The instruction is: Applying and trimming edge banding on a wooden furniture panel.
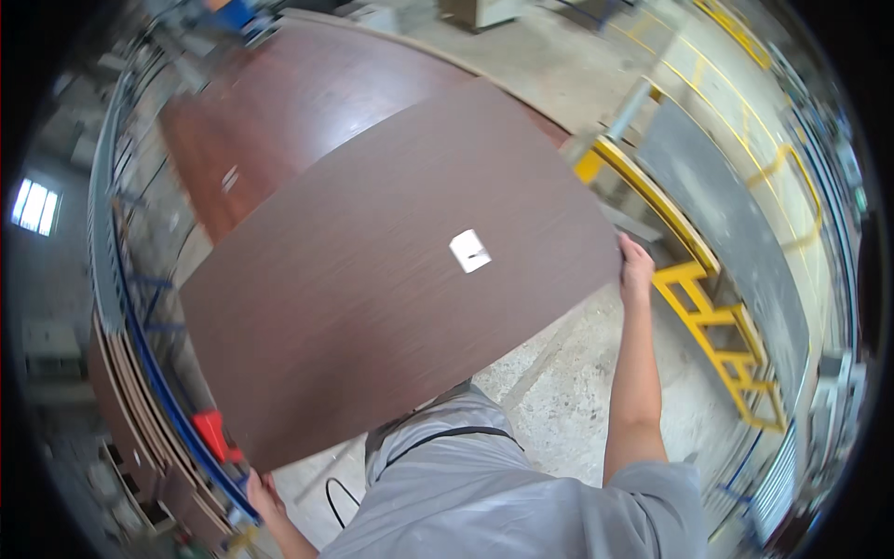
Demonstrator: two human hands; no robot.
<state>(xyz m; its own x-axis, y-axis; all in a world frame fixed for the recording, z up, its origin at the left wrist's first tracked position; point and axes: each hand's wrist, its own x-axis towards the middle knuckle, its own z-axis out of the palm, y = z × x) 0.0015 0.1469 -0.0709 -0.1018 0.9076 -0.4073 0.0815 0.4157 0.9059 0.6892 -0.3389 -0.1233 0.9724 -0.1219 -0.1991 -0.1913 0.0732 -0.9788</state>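
A large flat brown wood-grain board [372,252] is tilted in front of my body, with a small white paper label [470,252] near its middle. My right hand [636,267] is closed round the board's right edge, its fingertips showing on top. At the board's near left corner, my left hand [265,496] is closed on the edge; part of its fingers is hidden. Just beyond that hand is a red object [216,435], too blurred to name. Behind the raised board lies a glossy reddish-brown panel [307,88], partly covered by it.
To the right stands a yellow metal frame [694,270] beside a long dark grey surface [717,177]. A blue-edged rail [140,359] runs along the left, with several boards [140,419] stacked past it. A black cable [335,498] loops over the concrete floor [559,382].
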